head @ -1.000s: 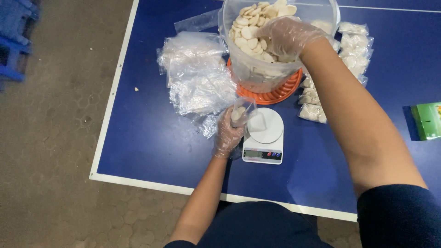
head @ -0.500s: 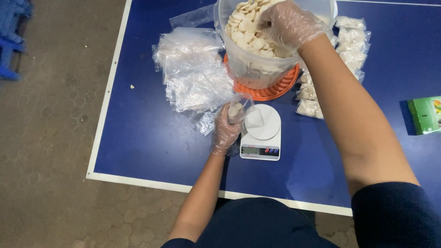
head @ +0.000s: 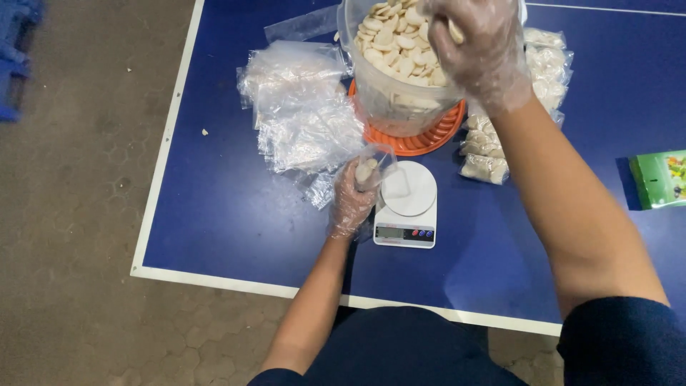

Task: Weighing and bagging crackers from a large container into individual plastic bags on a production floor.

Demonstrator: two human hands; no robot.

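My left hand (head: pixel 351 199), in a thin clear glove, holds a small clear plastic bag (head: pixel 376 166) upright beside a white kitchen scale (head: pixel 406 204); a few pale pieces lie in the bag. My right hand (head: pixel 477 50), also gloved, is raised over a large clear tub (head: pixel 394 89) full of pale oval wafers and grips a few of them. The tub stands on an orange lid (head: pixel 423 137).
A heap of empty clear bags (head: pixel 302 107) lies left of the tub. Filled small bags (head: pixel 486 161) are stacked to its right. A green packet (head: pixel 659 179) sits at the right edge. The blue table (head: pixel 221 214) ends at a white border, with concrete floor on the left.
My right hand has lifted out of the tub with wafers in its fingers. The left hand keeps the bag next to the scale. The camera has shifted slightly.
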